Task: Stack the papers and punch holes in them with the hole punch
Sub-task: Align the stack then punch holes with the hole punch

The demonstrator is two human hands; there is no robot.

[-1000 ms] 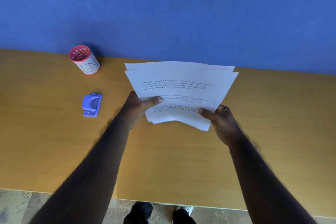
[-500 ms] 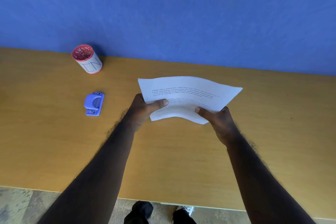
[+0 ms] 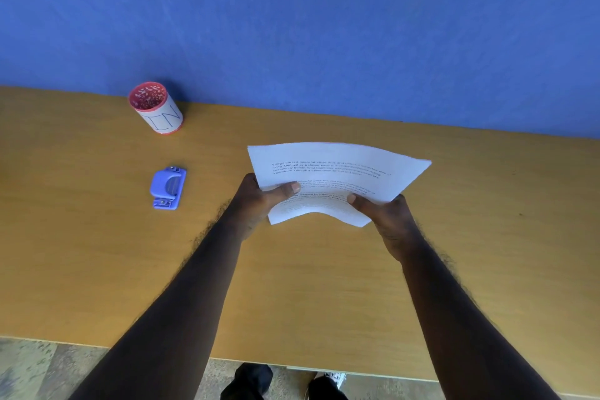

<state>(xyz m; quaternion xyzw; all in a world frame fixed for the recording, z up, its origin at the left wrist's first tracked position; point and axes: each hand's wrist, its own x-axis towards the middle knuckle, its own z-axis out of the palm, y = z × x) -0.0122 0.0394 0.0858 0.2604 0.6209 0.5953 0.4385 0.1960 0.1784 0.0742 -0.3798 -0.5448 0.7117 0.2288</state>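
Observation:
A stack of white printed papers (image 3: 334, 169) is held above the middle of the wooden table (image 3: 97, 253), bowed upward in the middle. My left hand (image 3: 259, 198) grips the stack's near left edge, thumb on top. My right hand (image 3: 383, 214) grips its near right edge, thumb on top too. The sheets' edges look lined up. A small purple hole punch (image 3: 168, 188) lies flat on the table, well left of my left hand and untouched.
A red cup with a white paper label (image 3: 157, 108) stands at the back left near the blue wall (image 3: 292, 26). The table's near edge runs below my forearms, with shoes (image 3: 334, 378) and floor visible under it.
The papers, fanned with offset edges a second ago, are now squared into one stack. Both hands have lowered them slightly toward the table while keeping hold.

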